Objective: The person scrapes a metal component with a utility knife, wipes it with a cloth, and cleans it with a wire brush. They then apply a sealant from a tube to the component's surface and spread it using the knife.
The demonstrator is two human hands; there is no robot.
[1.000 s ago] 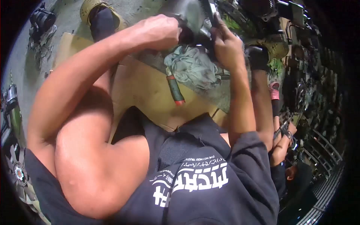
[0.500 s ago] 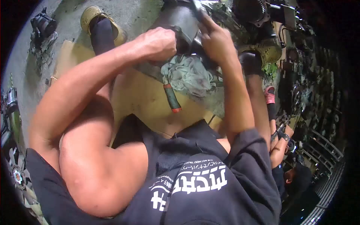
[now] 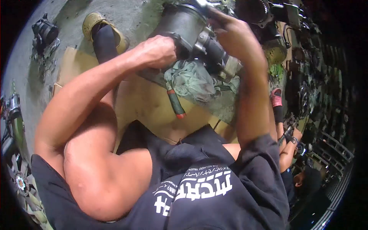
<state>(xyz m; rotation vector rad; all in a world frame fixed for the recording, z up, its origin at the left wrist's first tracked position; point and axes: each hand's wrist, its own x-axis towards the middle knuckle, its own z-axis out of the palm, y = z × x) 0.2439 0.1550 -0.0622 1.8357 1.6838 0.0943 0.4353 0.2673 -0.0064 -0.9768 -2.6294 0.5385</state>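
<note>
A dark cylindrical metal part [image 3: 182, 25] with fittings on its right side stands on the floor at the top centre. My left hand [image 3: 159, 51] is closed round the near left edge of this part. At its far right side is my right hand [image 3: 234, 34], blurred, with fingers curled toward a shiny metal object at the top edge; what it grips is unclear. Below the part lies a crumpled grey-white rag [image 3: 191, 80]. A tool with a green and red handle [image 3: 175, 102] rests on the cardboard [image 3: 149, 103], its upper end at the rag.
Another dark metal part [image 3: 45, 28] sits at the upper left. More machine parts [image 3: 255, 11] crowd the upper right. A co-worker's hand [image 3: 296, 134] holds a tool at the right. A metal rack [image 3: 333, 149] stands beyond. My sandalled foot [image 3: 103, 28] is at the upper left.
My right hand has moved right, away from the cylindrical part, uncovering the fittings on its side. My left hand has shifted slightly down and left.
</note>
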